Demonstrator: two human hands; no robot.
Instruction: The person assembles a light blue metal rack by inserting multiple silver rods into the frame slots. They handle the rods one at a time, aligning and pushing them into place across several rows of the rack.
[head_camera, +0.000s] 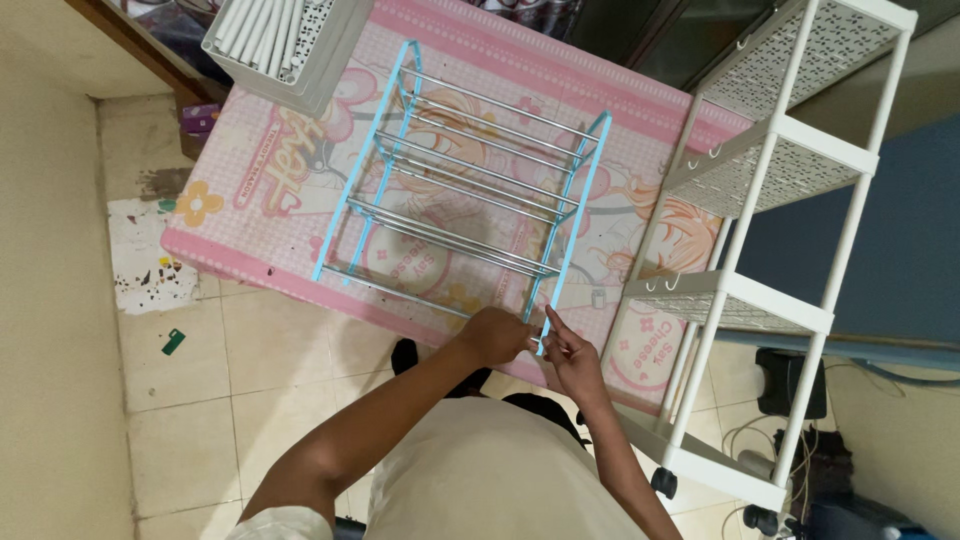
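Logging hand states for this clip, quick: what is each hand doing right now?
Left hand: closed around the near end of the blue rack on the pink mat.
Right hand: pinching the same end of the rack.

A single head-worn view looks steeply down from above the person's chest, fairly near. The pink mat (300, 200) fills the upper middle of the frame, the tiled floor (190, 400) the lower left.

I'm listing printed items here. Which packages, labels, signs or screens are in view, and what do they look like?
Printed mat: under the blue rack both hands touch, pink, cartoon pictures and round badges.
Small box: floor, upper left, purple.
Green tag: floor tiles, left.
No screens.
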